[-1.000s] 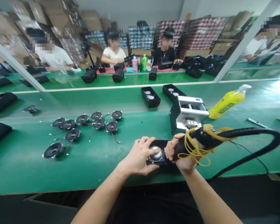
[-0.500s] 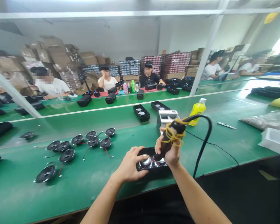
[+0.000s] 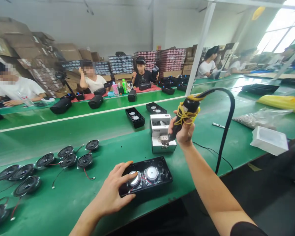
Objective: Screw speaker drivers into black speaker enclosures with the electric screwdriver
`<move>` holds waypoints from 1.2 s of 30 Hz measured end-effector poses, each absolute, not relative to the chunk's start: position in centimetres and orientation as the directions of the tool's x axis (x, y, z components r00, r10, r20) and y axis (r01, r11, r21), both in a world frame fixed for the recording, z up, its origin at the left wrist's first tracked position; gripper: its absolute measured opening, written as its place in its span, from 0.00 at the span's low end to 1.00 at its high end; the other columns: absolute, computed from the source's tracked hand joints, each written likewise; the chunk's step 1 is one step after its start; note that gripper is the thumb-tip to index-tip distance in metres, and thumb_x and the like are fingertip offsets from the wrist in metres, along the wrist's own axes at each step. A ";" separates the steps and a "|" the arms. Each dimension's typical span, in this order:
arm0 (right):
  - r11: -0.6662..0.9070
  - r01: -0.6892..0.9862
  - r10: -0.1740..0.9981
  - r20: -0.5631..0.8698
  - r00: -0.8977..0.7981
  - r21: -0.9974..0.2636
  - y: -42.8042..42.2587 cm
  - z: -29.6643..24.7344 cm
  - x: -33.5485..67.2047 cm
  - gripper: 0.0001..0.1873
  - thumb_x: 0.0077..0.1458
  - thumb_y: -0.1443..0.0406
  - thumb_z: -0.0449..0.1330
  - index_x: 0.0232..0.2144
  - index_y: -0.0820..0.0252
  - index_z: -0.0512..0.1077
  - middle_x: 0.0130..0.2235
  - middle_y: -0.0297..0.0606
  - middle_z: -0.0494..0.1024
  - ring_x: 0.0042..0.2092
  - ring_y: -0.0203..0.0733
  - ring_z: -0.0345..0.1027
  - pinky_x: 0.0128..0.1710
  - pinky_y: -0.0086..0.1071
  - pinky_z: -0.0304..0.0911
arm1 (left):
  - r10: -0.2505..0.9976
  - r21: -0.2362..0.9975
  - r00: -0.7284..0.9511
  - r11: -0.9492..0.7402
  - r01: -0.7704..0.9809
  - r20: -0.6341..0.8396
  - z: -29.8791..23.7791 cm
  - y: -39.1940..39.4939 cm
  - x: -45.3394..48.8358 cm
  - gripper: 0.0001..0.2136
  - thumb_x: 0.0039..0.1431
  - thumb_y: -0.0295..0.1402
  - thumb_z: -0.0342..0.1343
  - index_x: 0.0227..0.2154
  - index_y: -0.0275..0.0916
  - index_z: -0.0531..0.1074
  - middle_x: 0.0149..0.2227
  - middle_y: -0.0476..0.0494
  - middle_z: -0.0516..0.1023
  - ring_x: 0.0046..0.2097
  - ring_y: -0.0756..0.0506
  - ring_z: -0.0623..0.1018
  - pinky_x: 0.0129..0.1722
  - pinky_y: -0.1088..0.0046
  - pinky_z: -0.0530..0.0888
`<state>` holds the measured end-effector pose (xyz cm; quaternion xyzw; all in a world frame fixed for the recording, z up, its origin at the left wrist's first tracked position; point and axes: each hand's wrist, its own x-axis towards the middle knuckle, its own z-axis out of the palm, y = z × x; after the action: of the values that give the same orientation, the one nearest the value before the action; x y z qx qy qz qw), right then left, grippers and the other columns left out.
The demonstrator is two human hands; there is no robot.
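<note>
My left hand grips the left end of a black speaker housing that lies open side up on the green bench. Two round speaker drivers with silver backs and red wires sit inside it; my fingers partly cover the left one. My right hand is wrapped round a black electric screwdriver, bound with yellow cord and trailing a thick black cable. The screwdriver's lower end is at the metal front of a small white screw feeder. Whether the bit touches it I cannot tell.
Several loose speaker drivers with wires lie to the left. Two more housings stand beyond the feeder. On the right are a pen-like tool, a bag of small parts and a white box. Several people work across the bench.
My right hand has lifted the screwdriver off the housing and carried it forward to the screw feeder. My left hand stays on the housing. The view has swung to the right.
</note>
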<state>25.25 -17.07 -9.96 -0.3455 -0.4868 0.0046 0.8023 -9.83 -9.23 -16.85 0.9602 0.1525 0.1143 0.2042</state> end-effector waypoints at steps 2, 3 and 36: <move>0.752 0.317 0.382 0.774 0.505 -0.578 -17.1 -10.7 25.1 0.31 0.71 0.39 0.57 0.41 0.63 0.74 0.26 0.29 0.72 0.20 0.31 0.63 0.18 0.24 0.61 | 0.343 0.430 0.928 -0.867 0.253 0.147 -16.8 -9.3 -9.9 0.30 0.57 0.33 0.67 0.63 0.56 0.72 0.77 0.46 0.56 0.73 0.29 0.60 0.69 0.35 0.67; 0.748 0.310 0.397 0.769 0.500 -0.587 -17.2 -10.8 25.0 0.31 0.70 0.39 0.58 0.40 0.63 0.74 0.26 0.28 0.72 0.20 0.30 0.62 0.18 0.24 0.61 | 0.346 0.431 0.928 -0.865 0.257 0.141 -16.8 -9.3 -10.0 0.30 0.57 0.33 0.67 0.63 0.57 0.72 0.78 0.46 0.55 0.73 0.29 0.60 0.69 0.35 0.67; 0.651 0.271 0.484 0.663 0.571 -0.709 -15.9 -8.8 24.7 0.37 0.62 0.31 0.56 0.52 0.53 0.72 0.24 0.28 0.67 0.17 0.36 0.58 0.15 0.31 0.56 | 0.374 0.539 0.922 -0.799 0.269 0.095 -17.6 -8.6 -12.5 0.35 0.62 0.34 0.66 0.70 0.60 0.63 0.79 0.42 0.49 0.76 0.28 0.60 0.69 0.31 0.68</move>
<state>24.74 -15.85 -8.83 -0.4122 -0.4582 0.0677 0.7846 -12.47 -8.64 -17.57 0.9431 0.1705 0.0987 0.2677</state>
